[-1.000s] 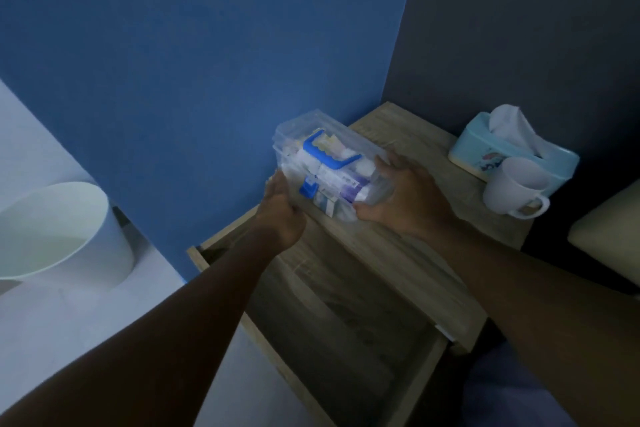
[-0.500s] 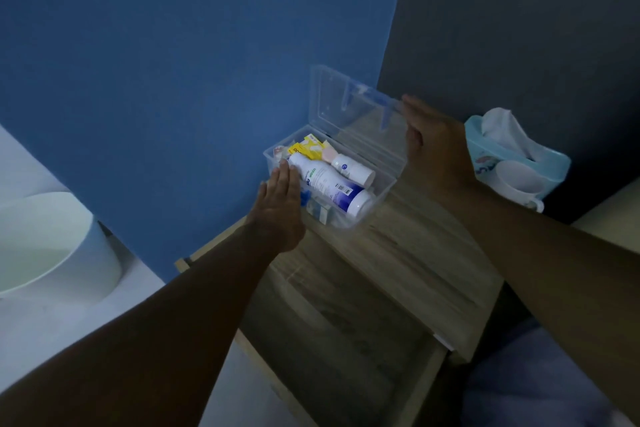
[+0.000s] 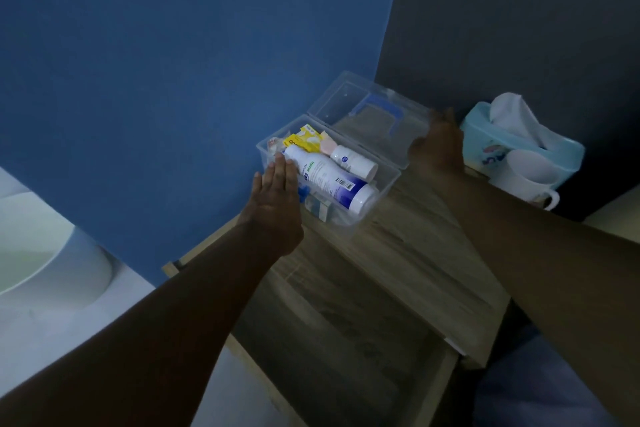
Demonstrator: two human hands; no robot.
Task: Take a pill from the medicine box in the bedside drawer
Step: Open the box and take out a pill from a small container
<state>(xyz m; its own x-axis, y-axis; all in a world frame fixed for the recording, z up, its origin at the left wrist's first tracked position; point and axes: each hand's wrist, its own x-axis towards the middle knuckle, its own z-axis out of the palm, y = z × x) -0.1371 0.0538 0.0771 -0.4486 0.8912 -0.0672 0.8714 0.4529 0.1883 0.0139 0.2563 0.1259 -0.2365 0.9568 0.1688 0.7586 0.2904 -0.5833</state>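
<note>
1. White round plastic tub (image 3: 45, 253), far left on the pale floor: not involved in the job.
2. My left hand (image 3: 273, 204): flat, fingers straight and together, palm laid against the near-left wall of the box. It grips nothing; I judge it is there to brace the box so it does not slide while the lid goes back.
3. Clear rectangular plastic medicine box (image 3: 388, 191), the task's thing: it stands out of the drawer on the wood-grain bedside table top (image 3: 426, 253), near the blue wall, open side up.
4. Contents, lying flat: a large white bottle with a blue label (image 3: 329, 180) across the middle, a smaller white bottle (image 3: 353, 163) behind it, a yellow packet (image 3: 306, 142) at the far-left end. I cannot tell which of these holds pills.
5. Open wooden drawer (image 3: 346, 340), pulled out below the table top; what shows of its floor looks bare.
6. Clear hinged lid with a blue handle (image 3: 367, 118): swung right back, lying open behind the box.
7. My right hand (image 3: 438, 146): fingers spread and loose, resting at the lid's right edge. It looks blurred, so I cannot tell whether it pinches the lid or only touches it.
8. Light-blue tissue box (image 3: 519, 146) and white mug (image 3: 523, 180), far right, clear of the work.
</note>
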